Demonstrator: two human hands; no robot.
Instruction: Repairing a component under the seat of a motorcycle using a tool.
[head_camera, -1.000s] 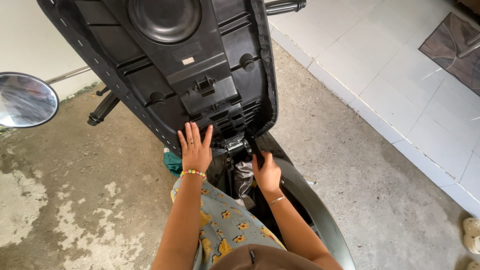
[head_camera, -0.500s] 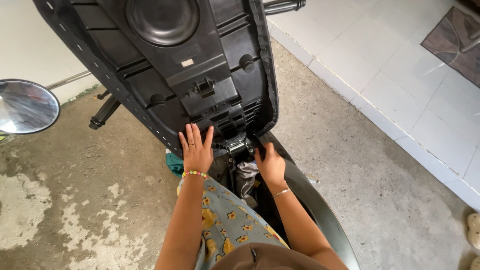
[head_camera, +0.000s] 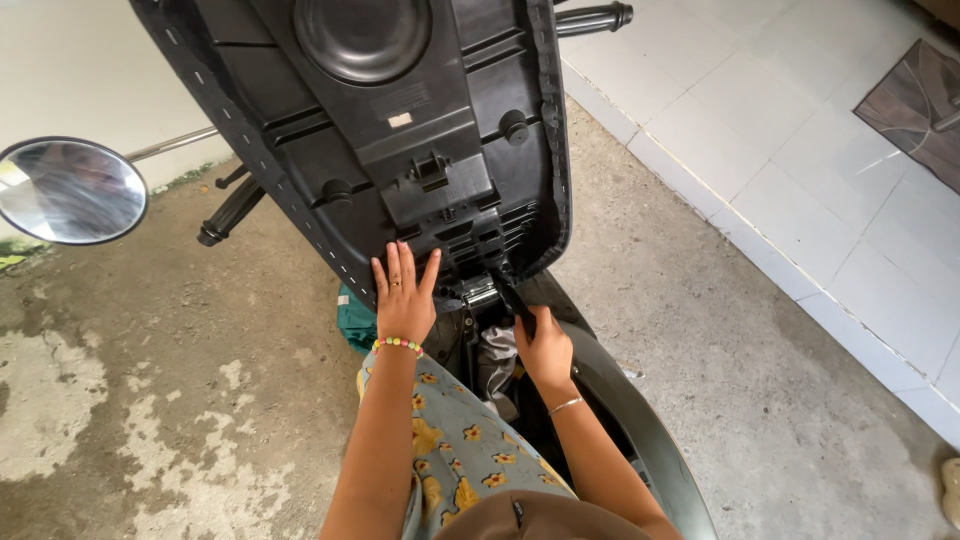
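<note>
Now left hand (head_camera: 402, 298) flat, open on raised seat underside (head_camera: 400, 130), right hand (head_camera: 543, 348) gripping black tool (head_camera: 512, 298) by hinge

Left hand (head_camera: 402, 300) presses flat on the raised scooter seat (head_camera: 380, 130); right hand (head_camera: 545, 350) grips its hinge (head_camera: 488, 292).

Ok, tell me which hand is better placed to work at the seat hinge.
Probably the right hand: its fingers already grip a dark part right under the hinge. The left hand lies flat against the raised scooter seat, seemingly steadying it.
</note>
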